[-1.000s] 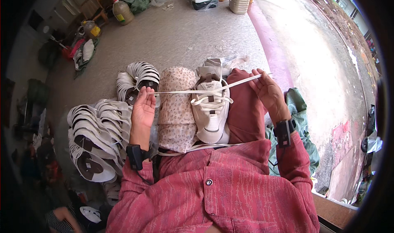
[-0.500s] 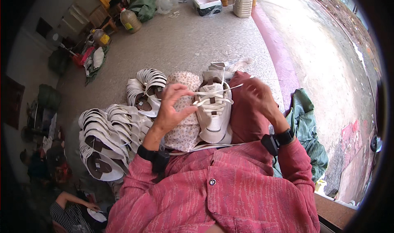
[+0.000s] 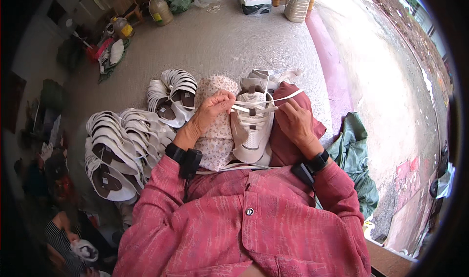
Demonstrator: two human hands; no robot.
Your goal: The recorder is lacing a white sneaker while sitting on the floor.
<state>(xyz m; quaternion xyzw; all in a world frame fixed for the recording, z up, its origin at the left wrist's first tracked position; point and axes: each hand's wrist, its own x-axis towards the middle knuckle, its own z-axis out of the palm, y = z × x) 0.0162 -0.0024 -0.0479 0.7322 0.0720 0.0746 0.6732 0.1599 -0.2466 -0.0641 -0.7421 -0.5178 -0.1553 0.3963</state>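
A white shoe upper (image 3: 250,142) with brown-grey tabs lies across my lap, its toe end toward me. White shoelaces (image 3: 256,106) cross its front in several rows. At its left side, my left hand (image 3: 211,113) is closed in a pinch on a lace. My right hand (image 3: 297,123) is closed at the right edge, thumb and finger on the lace there; one loose lace end stretches up and right above it. Under the left hand is a floral cloth (image 3: 215,145); a dark red cloth (image 3: 288,150) covers the right side.
Stacked white shoe uppers (image 3: 115,155) stand to my left, with another curved stack (image 3: 173,96) farther ahead. A green sheet (image 3: 352,145) lies crumpled at right. Jugs (image 3: 297,6) and a white foam box (image 3: 254,1) are at the far side. Another person (image 3: 66,243) sits at lower left.
My left hand has gone from spread fingers to a pinch at the lace. My right hand has come down and inward to the upper's right edge. The view has shifted slightly.
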